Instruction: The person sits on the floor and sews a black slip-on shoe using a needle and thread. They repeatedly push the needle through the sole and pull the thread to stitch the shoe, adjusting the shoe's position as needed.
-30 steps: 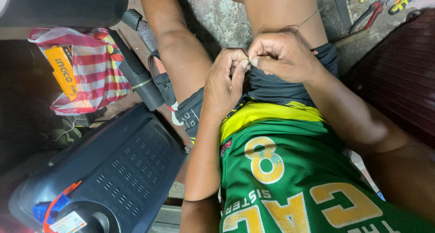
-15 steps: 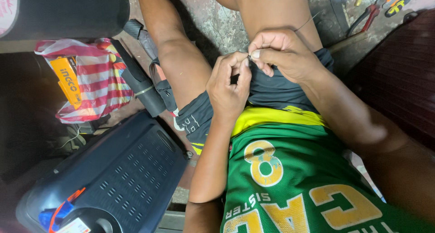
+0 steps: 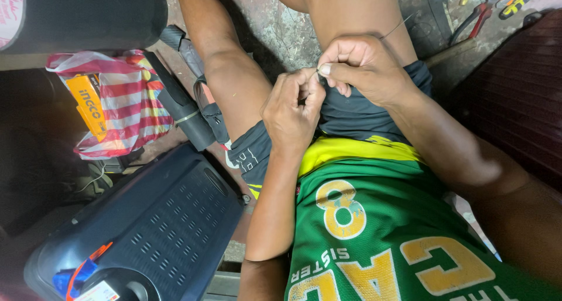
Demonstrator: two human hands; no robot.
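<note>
At centre frame I see my left hand [image 3: 291, 110] and right hand [image 3: 364, 67] pinching a thin wire [image 3: 397, 27] together over my lap, fingertips closed tight, likely to steady its end.

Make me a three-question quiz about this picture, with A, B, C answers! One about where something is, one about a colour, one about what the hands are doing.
1. Where is the striped plastic bag?
A. on the lap
B. on the floor beside the person's left leg
C. among the pliers

2. What colour is the jersey?
A. green with yellow
B. blue
C. white

3. What are the hands doing?
A. lying flat and open
B. pinching a thin wire together
C. holding the pliers

Answers:
1 B, it lies at the picture's left, by the dark plastic case.
2 A, green cloth, yellow trim.
3 B, the left hand and right hand meet, fingers closed on the thin wire.
</note>
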